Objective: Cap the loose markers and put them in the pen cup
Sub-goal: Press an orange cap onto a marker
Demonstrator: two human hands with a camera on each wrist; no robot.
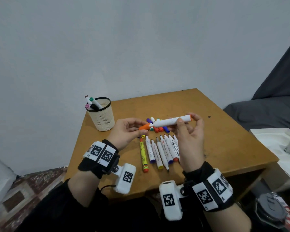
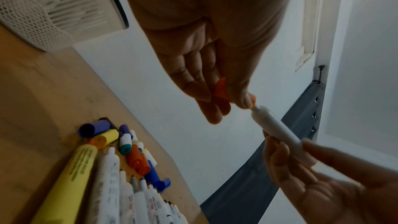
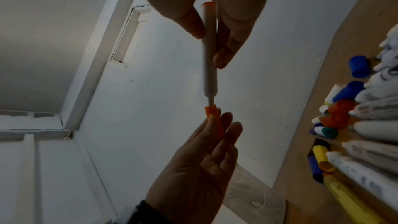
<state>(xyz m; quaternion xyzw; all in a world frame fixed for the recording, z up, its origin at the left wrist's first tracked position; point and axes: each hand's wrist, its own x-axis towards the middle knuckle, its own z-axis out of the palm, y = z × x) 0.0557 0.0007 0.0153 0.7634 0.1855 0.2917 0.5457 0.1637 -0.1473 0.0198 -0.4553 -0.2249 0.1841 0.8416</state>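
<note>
Above the table my right hand [image 1: 189,129] grips a white marker [image 1: 172,121] with an orange end, held nearly level. My left hand [image 1: 131,129] pinches an orange cap [image 1: 144,126] whose mouth sits right at the marker's tip. The left wrist view shows the cap [image 2: 219,91] between thumb and fingers, with the marker [image 2: 275,127] just beyond. In the right wrist view the marker [image 3: 208,54] points down into the cap [image 3: 214,118]. Several uncapped markers [image 1: 159,153] lie in a row on the table. Loose caps [image 1: 157,128] are piled behind them. The cream mesh pen cup [image 1: 101,114] holds several capped markers.
The wooden table [image 1: 224,139] is small, with edges close at the left and front. A grey sofa [image 1: 266,111] stands at the right, with a white box [image 1: 281,148] beside the table. A plain wall is behind. A patterned rug [image 1: 23,195] covers the floor at left.
</note>
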